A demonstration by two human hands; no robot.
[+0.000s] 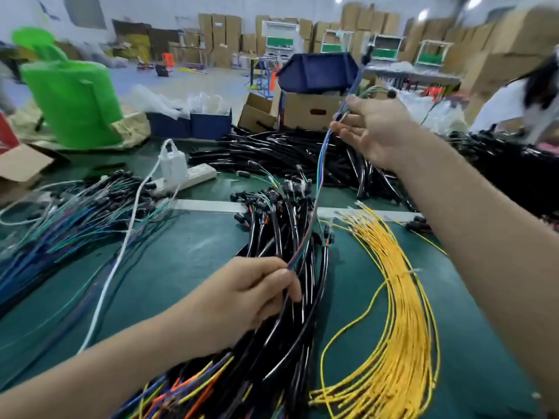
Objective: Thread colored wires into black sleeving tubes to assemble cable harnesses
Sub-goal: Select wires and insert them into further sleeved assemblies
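A thin bundle of colored wires (318,179), blue, green and red, stretches taut between my two hands. My left hand (242,294) pinches its lower end above a pile of finished black sleeved harnesses (290,313). Raised high and far, my right hand (375,128) grips the upper end, where the wires run on past the fingers toward a small black connector (391,93). A heap of loose black sleeving tubes (272,152) lies behind on the green mat. A fan of yellow wires (399,297) lies to the right.
Blue-green wire sets (60,219) spread at the left beside a white power strip (193,176) and its cord. A green roll (72,101), blue bins (208,125) and a cardboard box (311,110) stand behind. Another person (526,98) is at the far right.
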